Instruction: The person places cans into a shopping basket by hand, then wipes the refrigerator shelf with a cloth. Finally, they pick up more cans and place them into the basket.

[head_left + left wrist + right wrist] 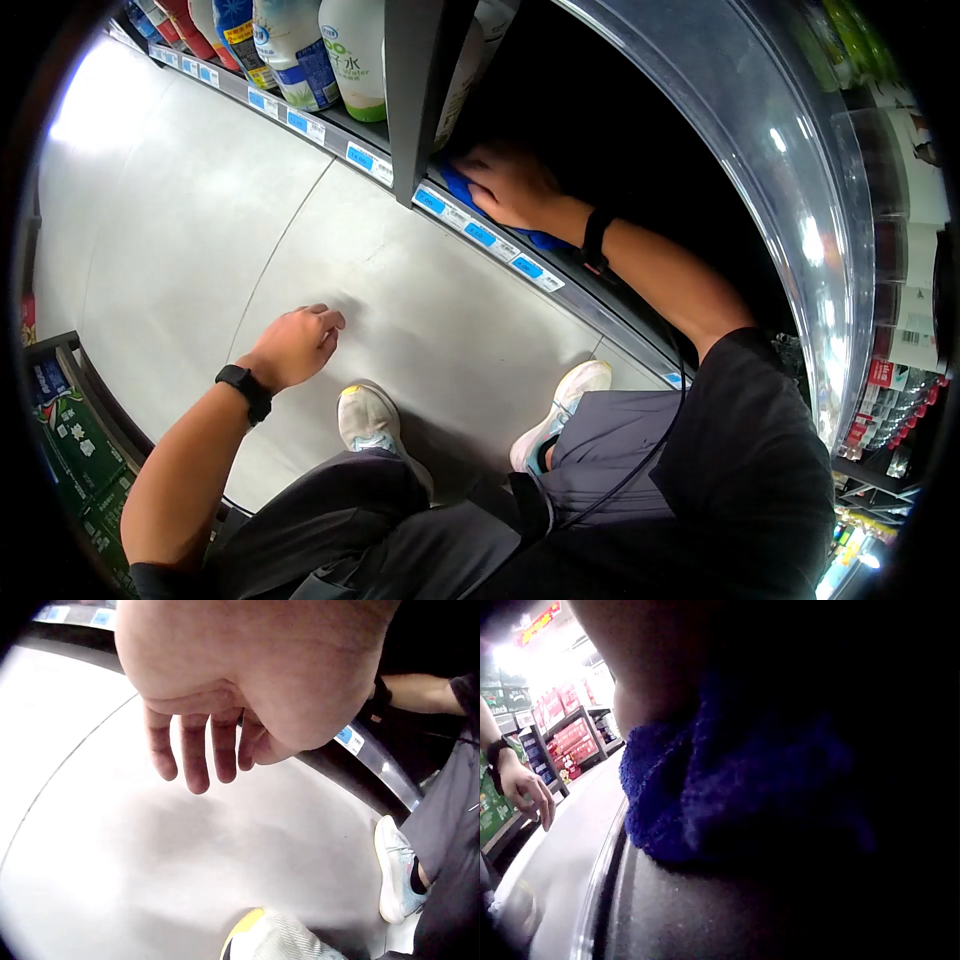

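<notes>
At the front of a dark lower shelf (697, 907), my right hand (515, 187) holds a bunched blue cloth (660, 799) down against the shelf surface. In the head view a corner of the cloth shows by the thumb and another part under the wrist; most of the fingers are lost in shadow. My left hand (293, 347) hangs over the pale floor, away from the shelf, holding nothing. Its fingers (196, 757) droop loosely in the left wrist view.
A grey upright post (408, 110) stands just left of my right hand, with a white bottle (355, 60) and others beyond it. Price labels (480, 236) line the shelf edge. A curved clear panel (770, 160) arches over my right arm. Green boxes (80, 450) stand at the left.
</notes>
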Available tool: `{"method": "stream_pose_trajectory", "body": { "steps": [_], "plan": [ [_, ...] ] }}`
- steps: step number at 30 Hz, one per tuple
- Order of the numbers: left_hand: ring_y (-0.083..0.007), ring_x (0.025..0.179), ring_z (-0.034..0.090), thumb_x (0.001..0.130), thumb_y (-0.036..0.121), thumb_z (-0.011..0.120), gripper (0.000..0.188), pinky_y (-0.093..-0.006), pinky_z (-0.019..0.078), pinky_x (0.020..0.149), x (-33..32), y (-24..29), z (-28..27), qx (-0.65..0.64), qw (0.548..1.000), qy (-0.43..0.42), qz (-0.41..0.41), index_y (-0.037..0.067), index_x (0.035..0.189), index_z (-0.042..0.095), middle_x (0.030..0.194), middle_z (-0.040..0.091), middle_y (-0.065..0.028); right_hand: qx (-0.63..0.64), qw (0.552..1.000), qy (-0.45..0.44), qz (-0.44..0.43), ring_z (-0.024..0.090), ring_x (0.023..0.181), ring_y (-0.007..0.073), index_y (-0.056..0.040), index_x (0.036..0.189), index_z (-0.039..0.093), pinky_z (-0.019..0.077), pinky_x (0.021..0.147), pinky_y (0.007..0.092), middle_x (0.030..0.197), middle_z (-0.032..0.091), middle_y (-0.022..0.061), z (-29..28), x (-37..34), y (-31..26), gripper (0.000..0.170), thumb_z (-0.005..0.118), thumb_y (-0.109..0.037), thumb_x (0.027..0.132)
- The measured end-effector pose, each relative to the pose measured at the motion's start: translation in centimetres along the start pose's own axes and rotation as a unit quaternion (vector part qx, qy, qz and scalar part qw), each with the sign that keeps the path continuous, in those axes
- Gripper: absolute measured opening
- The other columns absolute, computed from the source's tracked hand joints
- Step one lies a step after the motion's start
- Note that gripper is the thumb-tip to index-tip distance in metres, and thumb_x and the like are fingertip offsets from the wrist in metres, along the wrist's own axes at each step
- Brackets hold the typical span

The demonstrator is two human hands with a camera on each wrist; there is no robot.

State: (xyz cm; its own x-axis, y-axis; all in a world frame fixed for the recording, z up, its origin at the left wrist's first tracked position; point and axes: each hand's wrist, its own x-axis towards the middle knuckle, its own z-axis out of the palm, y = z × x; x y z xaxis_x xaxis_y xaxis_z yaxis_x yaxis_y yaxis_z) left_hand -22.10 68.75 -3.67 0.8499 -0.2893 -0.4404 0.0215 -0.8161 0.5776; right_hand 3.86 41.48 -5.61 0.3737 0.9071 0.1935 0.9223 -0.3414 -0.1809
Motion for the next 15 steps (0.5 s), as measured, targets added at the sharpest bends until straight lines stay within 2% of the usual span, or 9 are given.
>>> {"method": "stream_pose_trajectory", "body": {
  "steps": [2,4,8,10,11,13,14,15],
  "plan": [
    [-0.0367,0.089,0.063,0.086,0.005,0.053,0.016,-0.0441,0.0514,0.078,0.0,0.5,-0.3,-0.006,1.0,-0.011,-0.017,0.002,0.099,0.062,0.095,0.065,-0.0171,0.021,0.999,-0.006,-0.033,0.06,0.101,0.0289,-0.0054,0.117,0.068,0.0449,0.096,0.0418,0.109,0.066,0.0116,0.4,-0.1,-0.1,0.03,0.061,-0.013,0.089],
    [-0.0366,0.089,0.063,0.086,0.005,0.053,0.016,-0.044,0.0513,0.079,0.0,0.3,0.0,-0.007,1.0,-0.012,-0.013,0.002,0.099,0.062,0.095,0.065,-0.017,0.033,0.997,-0.052,-0.038,0.054,0.111,0.0326,-0.0108,0.128,0.061,0.0435,0.096,0.047,0.122,0.059,0.0134,0.8,0.2,-0.2,0.039,0.058,-0.018,0.089],
    [-0.0358,0.092,0.062,0.09,0.009,0.051,0.016,-0.0445,0.0502,0.081,0.3,0.3,0.4,0.002,1.0,-0.028,-0.013,0.003,0.1,0.062,0.097,0.065,-0.0151,0.033,0.997,-0.066,-0.005,0.053,0.115,0.0332,-0.0125,0.135,0.054,0.0421,0.1,0.0475,0.131,0.054,0.0129,0.7,0.2,-0.9,0.044,0.057,-0.018,0.091],
    [-0.0357,0.093,0.062,0.09,0.008,0.051,0.017,-0.0443,0.0503,0.081,0.7,0.8,0.4,0.005,0.999,-0.034,-0.01,0.003,0.101,0.062,0.097,0.065,-0.015,0.034,0.993,-0.111,0.013,0.051,0.12,0.0343,-0.0149,0.14,0.049,0.0398,0.103,0.051,0.138,0.05,0.0137,0.4,0.1,-0.9,0.048,0.056,-0.019,0.092],
    [-0.0356,0.093,0.063,0.09,0.008,0.051,0.017,-0.0441,0.0504,0.081,1.0,1.0,0.3,0.009,0.999,-0.037,-0.01,0.003,0.101,0.062,0.097,0.065,-0.015,0.034,0.993,-0.109,0.018,0.051,0.12,0.0343,-0.0149,0.14,0.049,0.0398,0.103,0.051,0.138,0.05,0.0137,0.8,-0.3,-0.6,0.048,0.056,-0.019,0.092],
    [-0.0355,0.094,0.063,0.089,0.008,0.051,0.017,-0.0441,0.0504,0.082,1.5,1.7,0.1,0.005,0.999,-0.045,-0.007,0.003,0.101,0.063,0.097,0.066,-0.0151,0.0,0.999,-0.038,-0.02,0.05,0.117,0.0329,-0.0166,0.136,0.053,0.0388,0.101,0.0515,0.129,0.054,0.0131,1.4,-1.1,-0.4,0.046,0.057,-0.018,0.09],
    [-0.0354,0.094,0.063,0.089,0.008,0.051,0.017,-0.0441,0.0504,0.082,1.8,2.0,0.1,-0.002,0.999,-0.049,-0.008,0.003,0.101,0.063,0.098,0.066,-0.0153,0.001,0.999,-0.037,-0.018,0.05,0.117,0.0329,-0.0166,0.136,0.053,0.0388,0.101,0.0515,0.129,0.054,0.0131,1.1,-1.6,-0.2,0.046,0.057,-0.018,0.09],
    [-0.0354,0.094,0.063,0.089,0.008,0.051,0.017,-0.0441,0.0504,0.082,2.2,2.0,0.5,-0.002,0.999,-0.053,-0.008,0.003,0.101,0.063,0.098,0.066,-0.0153,0.005,0.998,-0.056,-0.028,0.051,0.115,0.0296,-0.0181,0.135,0.056,0.0378,0.103,0.0493,0.124,0.056,0.0104,0.4,-3.0,0.1,0.046,0.06,-0.017,0.089]
  ]
}}
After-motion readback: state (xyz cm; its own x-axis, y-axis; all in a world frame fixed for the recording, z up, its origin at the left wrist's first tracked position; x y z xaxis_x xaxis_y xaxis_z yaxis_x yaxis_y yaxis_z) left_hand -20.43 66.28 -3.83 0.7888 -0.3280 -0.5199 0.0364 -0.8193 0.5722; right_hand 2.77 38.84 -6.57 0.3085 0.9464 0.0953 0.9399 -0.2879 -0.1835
